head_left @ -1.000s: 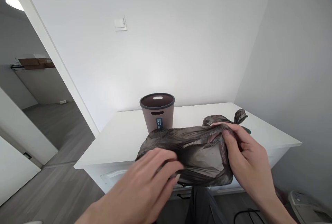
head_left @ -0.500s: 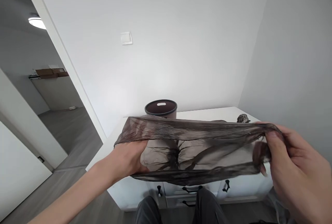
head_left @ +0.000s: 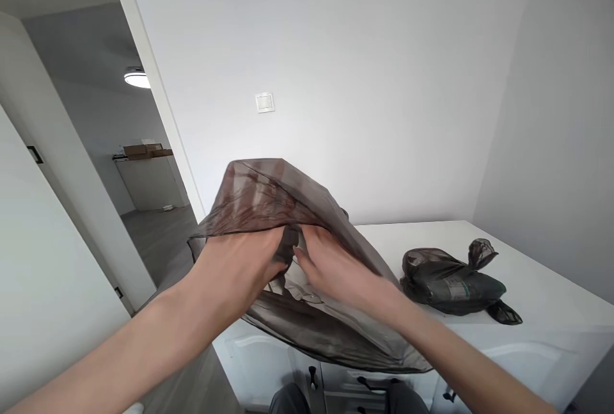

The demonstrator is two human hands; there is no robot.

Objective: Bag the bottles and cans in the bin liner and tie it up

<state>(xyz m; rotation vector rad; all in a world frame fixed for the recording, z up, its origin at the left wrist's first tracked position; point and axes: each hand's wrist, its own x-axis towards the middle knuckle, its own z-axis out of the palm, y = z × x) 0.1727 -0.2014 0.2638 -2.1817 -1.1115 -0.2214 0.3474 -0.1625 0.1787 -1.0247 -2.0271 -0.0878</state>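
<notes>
A thin dark see-through trash bag (head_left: pixel 336 331) hangs in front of me with its mouth spread toward me. My left hand (head_left: pixel 247 228) is inside it, its stretched, parted fingers showing through the film and pushing up the top side. My right hand (head_left: pixel 323 260) also reaches into the mouth, beside the left, with the thumb apart; its other fingertips are hidden by the film. Both forearms cross the bag's near opening. The bin behind the bag is almost wholly covered.
A knotted dark bag (head_left: pixel 453 286) with something packed inside lies on the white cabinet top (head_left: pixel 422 231) at the right. Black handles (head_left: pixel 313 377) stick out from the cabinet front. A light switch (head_left: pixel 265 102) is on the wall, and a doorway stands at the left.
My right hand has let go of the bag's right edge and moved left into its mouth. The bag has risen at the left and now hides the bin; the knotted bag has come into view.
</notes>
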